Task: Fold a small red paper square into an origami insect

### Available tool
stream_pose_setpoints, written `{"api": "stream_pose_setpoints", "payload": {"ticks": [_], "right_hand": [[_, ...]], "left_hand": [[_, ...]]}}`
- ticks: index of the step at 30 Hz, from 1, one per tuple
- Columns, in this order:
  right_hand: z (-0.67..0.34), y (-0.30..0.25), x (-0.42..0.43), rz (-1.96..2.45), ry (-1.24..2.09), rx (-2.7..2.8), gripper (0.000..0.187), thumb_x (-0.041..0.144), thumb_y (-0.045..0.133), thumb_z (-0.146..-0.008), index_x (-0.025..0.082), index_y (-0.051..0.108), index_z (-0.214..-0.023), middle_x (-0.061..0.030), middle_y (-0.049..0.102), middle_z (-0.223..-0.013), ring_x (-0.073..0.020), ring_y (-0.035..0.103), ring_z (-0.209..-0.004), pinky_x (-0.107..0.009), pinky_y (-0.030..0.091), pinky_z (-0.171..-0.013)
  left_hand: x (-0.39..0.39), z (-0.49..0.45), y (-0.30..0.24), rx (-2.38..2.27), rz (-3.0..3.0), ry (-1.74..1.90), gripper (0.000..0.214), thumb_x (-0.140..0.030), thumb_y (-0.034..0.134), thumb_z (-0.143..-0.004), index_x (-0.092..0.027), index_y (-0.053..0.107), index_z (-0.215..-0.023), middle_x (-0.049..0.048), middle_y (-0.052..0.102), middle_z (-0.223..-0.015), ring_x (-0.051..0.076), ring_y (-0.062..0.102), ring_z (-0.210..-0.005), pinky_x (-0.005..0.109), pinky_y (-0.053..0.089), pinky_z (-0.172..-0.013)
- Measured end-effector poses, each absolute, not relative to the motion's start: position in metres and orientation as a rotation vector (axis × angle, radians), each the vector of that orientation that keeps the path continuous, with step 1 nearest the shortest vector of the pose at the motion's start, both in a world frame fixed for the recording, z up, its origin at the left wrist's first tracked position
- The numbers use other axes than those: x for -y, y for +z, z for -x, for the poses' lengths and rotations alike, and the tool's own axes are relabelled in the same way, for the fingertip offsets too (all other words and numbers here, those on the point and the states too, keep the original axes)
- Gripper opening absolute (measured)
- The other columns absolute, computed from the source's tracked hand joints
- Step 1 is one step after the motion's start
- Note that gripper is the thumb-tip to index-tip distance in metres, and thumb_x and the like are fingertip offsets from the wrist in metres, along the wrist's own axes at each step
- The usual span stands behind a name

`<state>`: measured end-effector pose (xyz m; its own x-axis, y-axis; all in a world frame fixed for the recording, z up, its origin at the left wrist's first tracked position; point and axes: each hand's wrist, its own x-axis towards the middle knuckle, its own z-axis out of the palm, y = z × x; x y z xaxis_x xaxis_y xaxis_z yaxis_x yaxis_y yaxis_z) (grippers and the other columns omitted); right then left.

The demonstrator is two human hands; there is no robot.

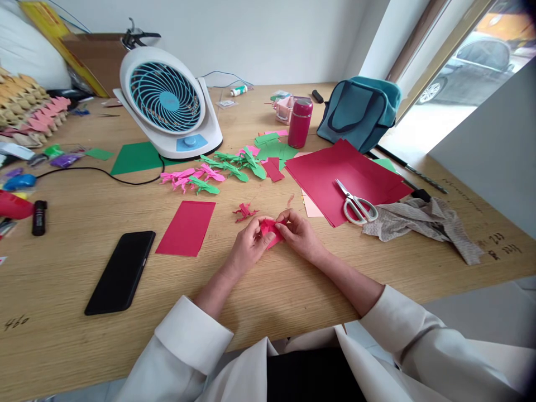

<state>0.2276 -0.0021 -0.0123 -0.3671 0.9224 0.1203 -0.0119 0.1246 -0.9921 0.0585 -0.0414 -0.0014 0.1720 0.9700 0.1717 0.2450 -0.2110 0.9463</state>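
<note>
Between my two hands is a small red piece of folded paper (274,237), partly covered by my fingers. My left hand (250,245) pinches its left side, and my right hand (302,235) grips its upper right edge with thumb and fingers. Just beyond my left hand lies a finished-looking red folded paper figure (245,211) with thin legs. A stack of red paper rectangles (186,229) rests to the left. Farther back are several green folded figures (237,167) and pink folded figures (180,177).
White-handled scissors (355,206) lie on large red paper sheets (347,173) at right, beside a crumpled cloth (419,220). A black phone (121,272) is at left. Behind stand a fan (167,103), a red flask (300,123) and a teal bag (358,114).
</note>
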Motion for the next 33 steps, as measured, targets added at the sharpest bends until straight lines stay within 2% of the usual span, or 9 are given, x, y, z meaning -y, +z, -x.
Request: {"api": "stream_pose_setpoints", "payload": {"ticks": [2, 7, 10, 15, 23, 26, 29, 33], "right_hand": [[-0.227, -0.014, 0.001, 0.901, 1.375, 1.531, 0.022, 0.040, 0.062, -0.088, 0.022, 0.050, -0.089, 0.0042, 0.052, -0.066, -0.0115, 0.050, -0.054, -0.025, 0.039, -0.050], [-0.228, -0.019, -0.001, 0.909, 1.281, 1.568, 0.019, 0.037, 0.061, -0.089, 0.022, 0.051, -0.087, 0.0034, 0.050, -0.070, -0.0116, 0.047, -0.059, -0.027, 0.040, -0.056], [-0.228, -0.019, -0.001, 0.891, 1.293, 1.570, 0.017, 0.036, 0.060, -0.089, 0.022, 0.051, -0.089, 0.0021, 0.053, -0.074, -0.0123, 0.050, -0.063, -0.027, 0.043, -0.060], [-0.228, -0.014, 0.001, 0.915, 1.275, 1.598, 0.015, 0.034, 0.060, -0.089, 0.021, 0.054, -0.093, 0.0009, 0.056, -0.077, -0.0126, 0.052, -0.066, -0.027, 0.043, -0.059], [-0.229, -0.014, 0.000, 0.972, 1.226, 1.623, 0.020, 0.039, 0.062, -0.087, 0.020, 0.054, -0.087, -0.0004, 0.057, -0.076, -0.0131, 0.053, -0.066, -0.027, 0.045, -0.061], [-0.228, -0.013, 0.000, 0.954, 1.245, 1.601, 0.022, 0.041, 0.062, -0.086, 0.021, 0.053, -0.085, -0.0001, 0.056, -0.074, -0.0131, 0.051, -0.064, -0.027, 0.044, -0.060], [-0.228, -0.013, 0.001, 0.937, 1.265, 1.588, 0.022, 0.041, 0.061, -0.087, 0.020, 0.053, -0.085, -0.0003, 0.057, -0.075, -0.0134, 0.052, -0.065, -0.028, 0.044, -0.061], [-0.228, -0.012, 0.001, 0.962, 1.236, 1.619, 0.018, 0.037, 0.060, -0.087, 0.019, 0.054, -0.087, -0.0004, 0.057, -0.075, -0.0134, 0.051, -0.065, -0.028, 0.044, -0.062]], "left_hand": [[0.040, -0.061, -0.008, -1.213, -1.578, 1.089, 0.048, -0.036, 0.069, -0.081, -0.018, 0.053, -0.122, 0.0094, 0.069, -0.113, 0.020, 0.068, -0.097, 0.030, 0.053, -0.085], [0.035, -0.063, -0.020, -1.235, -1.489, 1.197, 0.047, -0.023, 0.066, -0.078, -0.018, 0.052, -0.123, 0.0111, 0.070, -0.116, 0.021, 0.067, -0.105, 0.034, 0.052, -0.094], [0.032, -0.060, -0.022, -1.230, -1.459, 1.217, 0.048, -0.023, 0.065, -0.079, -0.017, 0.054, -0.125, 0.0105, 0.070, -0.116, 0.021, 0.067, -0.107, 0.034, 0.052, -0.096], [0.031, -0.059, -0.024, -1.261, -1.480, 1.186, 0.039, -0.026, 0.063, -0.080, -0.014, 0.061, -0.117, 0.0112, 0.070, -0.118, 0.022, 0.066, -0.110, 0.036, 0.051, -0.098], [0.033, -0.062, -0.019, -1.245, -1.441, 1.164, 0.053, -0.026, 0.063, -0.078, -0.013, 0.056, -0.129, 0.0134, 0.066, -0.126, 0.022, 0.065, -0.113, 0.036, 0.050, -0.100], [0.034, -0.061, -0.015, -1.259, -1.489, 1.118, 0.043, -0.027, 0.061, -0.081, -0.013, 0.061, -0.121, 0.0102, 0.070, -0.116, 0.020, 0.066, -0.104, 0.035, 0.051, -0.096], [0.036, -0.060, -0.010, -1.301, -1.618, 1.061, 0.025, -0.025, 0.057, -0.084, -0.014, 0.066, -0.104, 0.0056, 0.071, -0.098, 0.018, 0.065, -0.092, 0.032, 0.052, -0.088], [0.038, -0.062, -0.001, -1.343, -1.796, 1.032, 0.013, -0.018, 0.052, -0.086, -0.015, 0.064, -0.089, 0.0037, 0.066, -0.087, 0.017, 0.060, -0.085, 0.029, 0.049, -0.080]]}}
